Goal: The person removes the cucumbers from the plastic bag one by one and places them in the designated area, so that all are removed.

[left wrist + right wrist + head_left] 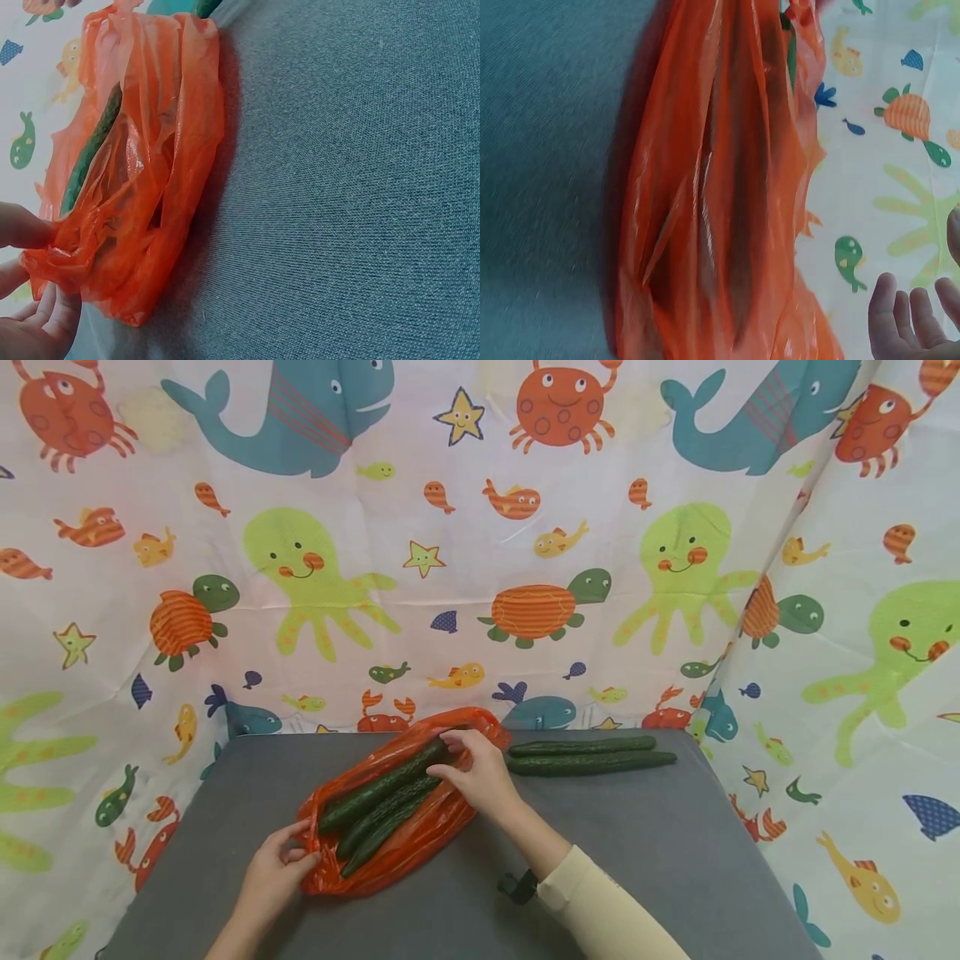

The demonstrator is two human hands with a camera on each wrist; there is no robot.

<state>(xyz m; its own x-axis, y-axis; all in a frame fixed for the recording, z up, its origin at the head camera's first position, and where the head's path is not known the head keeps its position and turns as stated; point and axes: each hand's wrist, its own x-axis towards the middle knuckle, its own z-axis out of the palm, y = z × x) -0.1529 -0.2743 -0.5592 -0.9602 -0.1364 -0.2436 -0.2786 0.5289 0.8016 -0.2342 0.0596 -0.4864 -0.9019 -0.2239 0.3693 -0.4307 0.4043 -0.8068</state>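
An orange-red plastic bag [420, 856] lies slanted on the table, its mouth spread open upward. Inside it, long green cucumbers [378, 793] rest side by side. My left hand [273, 872] pinches the bag's near-left edge; the left wrist view shows thumb and fingers [52, 319] on the crumpled plastic. Over the bag's far end is my right hand [480, 772], thumb and fingers apart around a gap above the cucumber ends. In the right wrist view the fingers of the right hand [919, 322] are spread, with nothing between them.
Two more cucumbers [588, 756] lie parallel at the back of the grey table [637, 852], right of the bag. A curtain [465, 643] printed with sea animals stands behind and along both sides. A small black object [517, 887] shows beneath the right wrist.
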